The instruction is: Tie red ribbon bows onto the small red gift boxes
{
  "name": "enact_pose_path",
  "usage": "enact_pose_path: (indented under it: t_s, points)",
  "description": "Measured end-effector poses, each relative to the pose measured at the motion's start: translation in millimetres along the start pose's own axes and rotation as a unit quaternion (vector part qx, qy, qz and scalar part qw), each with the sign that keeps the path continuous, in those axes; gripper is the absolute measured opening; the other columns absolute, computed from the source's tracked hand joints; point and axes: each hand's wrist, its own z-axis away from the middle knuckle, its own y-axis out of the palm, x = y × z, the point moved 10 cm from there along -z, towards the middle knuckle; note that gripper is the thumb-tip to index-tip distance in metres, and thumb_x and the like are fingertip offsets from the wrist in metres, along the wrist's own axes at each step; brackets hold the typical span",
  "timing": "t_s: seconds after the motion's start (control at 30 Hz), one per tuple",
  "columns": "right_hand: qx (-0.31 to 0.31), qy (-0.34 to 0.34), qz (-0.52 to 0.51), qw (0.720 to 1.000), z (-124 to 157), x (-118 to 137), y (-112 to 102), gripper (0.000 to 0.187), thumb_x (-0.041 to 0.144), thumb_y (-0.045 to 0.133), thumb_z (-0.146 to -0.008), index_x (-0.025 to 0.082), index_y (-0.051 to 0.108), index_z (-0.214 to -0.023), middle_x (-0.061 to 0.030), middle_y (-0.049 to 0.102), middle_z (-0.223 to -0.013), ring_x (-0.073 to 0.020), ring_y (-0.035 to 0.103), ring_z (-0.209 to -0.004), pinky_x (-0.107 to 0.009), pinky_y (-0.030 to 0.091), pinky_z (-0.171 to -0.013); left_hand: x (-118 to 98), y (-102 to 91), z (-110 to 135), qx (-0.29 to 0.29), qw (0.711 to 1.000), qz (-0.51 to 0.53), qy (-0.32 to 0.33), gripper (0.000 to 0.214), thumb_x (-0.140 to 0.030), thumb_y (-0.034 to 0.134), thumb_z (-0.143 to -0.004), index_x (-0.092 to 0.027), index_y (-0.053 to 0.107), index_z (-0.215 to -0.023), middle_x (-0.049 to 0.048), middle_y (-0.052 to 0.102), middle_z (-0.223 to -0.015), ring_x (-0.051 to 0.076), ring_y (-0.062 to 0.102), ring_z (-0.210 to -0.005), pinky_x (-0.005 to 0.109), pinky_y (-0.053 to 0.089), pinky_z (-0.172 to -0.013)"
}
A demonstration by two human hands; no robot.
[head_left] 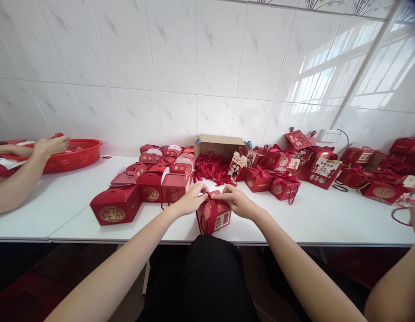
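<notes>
Centrally, the left hand (pixel 194 199) and right hand (pixel 241 202) pinch a red ribbon (pixel 212 215) between their fingers (pixel 201 188), atop a gift box (pixel 223 209) near the worktop's (pixel 76 220) front edge. Boxes (pixel 175 183) leftward read "歡喜".

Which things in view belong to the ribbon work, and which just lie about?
Job in hand:
- box
- ribbon at left hand and right hand
- likely ribbon pile, boxes left of it

Lying about, apparently:
- red scrap beside basin
- power strip at wall

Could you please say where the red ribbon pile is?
The ribbon pile is central in the head view, by the cardboard box, beyond the left hand.
</notes>
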Motion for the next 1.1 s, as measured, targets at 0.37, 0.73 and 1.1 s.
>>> enact_pose_path:
  t_s: [0.37,0.73,1.1]
  points:
    - [0.044,0.072,-0.001,0.996,-18,4,15,0.049,0.001,0.044,-0.084,0.029,0.063,-0.119,-0.0022,0.046,-0.080,-0.0137,0.049,-0.075,-0.027,0.043,-0.074,24,-1.0,0,0.074,0.992,0.100,-0.030,0.022,-0.038,0.044,-0.084,-0.018,0.055,-0.085,0.0051,0.060,-0.090,0.019,0.055,-0.086,0.033,0.045,-0.080]
    - [0.056,0.010,-0.066,0.996,-7,17,15,0.046,0.006,0.043,-0.088,0.031,0.060,-0.122,-0.0027,0.052,-0.084,-0.0127,0.052,-0.076,-0.026,0.044,-0.074,4,-1.2,18,0.128,0.979,0.159,0.003,0.028,-0.042,0.062,-0.075,-0.016,0.057,-0.067,0.0120,0.058,-0.120,0.024,0.055,-0.105,0.035,0.042,-0.088]
    - [0.070,-0.036,0.029,0.996,0,27,18,0.042,0.005,0.047,-0.085,0.029,0.068,-0.111,-0.0039,0.045,-0.083,-0.0148,0.048,-0.075,-0.027,0.045,-0.068,7,-15.5,7,0.017,0.994,0.100,-0.028,0.032,-0.048,0.064,-0.072,-0.016,0.063,-0.067,0.0094,0.066,-0.099,0.022,0.059,-0.091,0.034,0.044,-0.083]
